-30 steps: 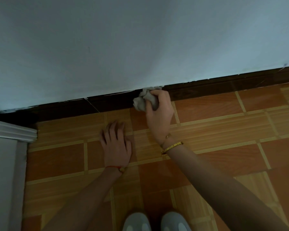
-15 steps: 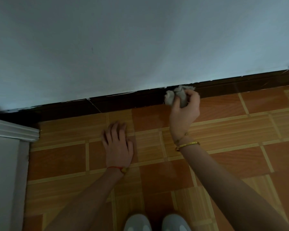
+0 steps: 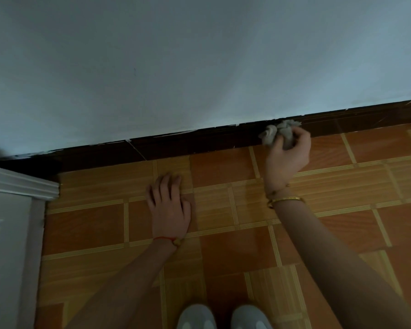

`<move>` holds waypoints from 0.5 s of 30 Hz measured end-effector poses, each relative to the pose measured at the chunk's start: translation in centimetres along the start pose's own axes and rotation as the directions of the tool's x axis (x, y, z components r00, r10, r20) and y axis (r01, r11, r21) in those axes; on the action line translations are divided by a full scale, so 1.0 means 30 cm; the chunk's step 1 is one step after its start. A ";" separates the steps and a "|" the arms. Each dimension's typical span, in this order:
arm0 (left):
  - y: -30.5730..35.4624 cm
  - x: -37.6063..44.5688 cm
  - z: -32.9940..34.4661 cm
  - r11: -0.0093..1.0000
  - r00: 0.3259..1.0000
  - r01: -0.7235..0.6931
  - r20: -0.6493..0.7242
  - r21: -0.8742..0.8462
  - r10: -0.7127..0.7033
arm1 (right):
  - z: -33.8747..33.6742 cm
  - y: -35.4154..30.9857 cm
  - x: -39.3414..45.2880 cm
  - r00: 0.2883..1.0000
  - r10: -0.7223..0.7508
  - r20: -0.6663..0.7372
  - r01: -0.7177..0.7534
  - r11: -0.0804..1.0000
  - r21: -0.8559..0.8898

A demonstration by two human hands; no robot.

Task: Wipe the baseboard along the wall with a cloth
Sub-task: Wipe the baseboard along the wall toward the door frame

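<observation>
A dark brown baseboard point(image 3: 195, 142) runs along the foot of the pale wall, rising toward the right. My right hand point(image 3: 286, 160) is closed around a crumpled grey cloth point(image 3: 278, 132) and presses it against the baseboard right of centre. My left hand point(image 3: 170, 207) lies flat on the orange tiled floor, fingers spread, a hand's width in front of the baseboard and holding nothing. A gold bangle sits on my right wrist and a red string on my left wrist.
A white door frame point(image 3: 22, 186) and door panel fill the left edge. My two pale shoes point(image 3: 223, 317) show at the bottom centre. Orange wood-pattern floor tiles point(image 3: 365, 186) stretch to the right, along the baseboard.
My right hand has slid the cloth to the right along the baseboard. My left hand has stayed flat on the floor.
</observation>
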State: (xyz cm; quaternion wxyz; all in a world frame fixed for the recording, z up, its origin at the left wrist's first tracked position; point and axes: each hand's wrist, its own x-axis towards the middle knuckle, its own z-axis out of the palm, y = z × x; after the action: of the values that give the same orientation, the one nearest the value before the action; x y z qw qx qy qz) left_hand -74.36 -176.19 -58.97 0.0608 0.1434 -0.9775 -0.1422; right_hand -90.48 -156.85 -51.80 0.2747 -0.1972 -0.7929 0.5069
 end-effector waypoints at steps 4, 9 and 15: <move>0.004 -0.001 0.001 1.000 1.000 0.006 0.004 0.016 -0.007 | 0.016 -0.016 -0.053 0.991 -0.072 0.111 0.070 0.997 0.022; 0.001 0.000 0.002 1.000 1.000 -0.003 -0.006 0.011 0.003 | 0.073 -0.060 -0.201 0.868 -0.267 0.418 0.249 0.963 0.098; -0.001 -0.003 -0.004 1.000 1.000 -0.013 -0.017 -0.005 0.013 | 0.060 -0.085 -0.182 0.947 -0.190 0.257 0.164 0.979 0.119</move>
State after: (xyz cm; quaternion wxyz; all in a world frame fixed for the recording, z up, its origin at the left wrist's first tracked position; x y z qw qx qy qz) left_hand -74.25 -176.22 -58.86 0.0701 0.1382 -0.9775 -0.1430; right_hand -87.49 -162.38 -51.35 0.2189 -0.0414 -0.8119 0.5397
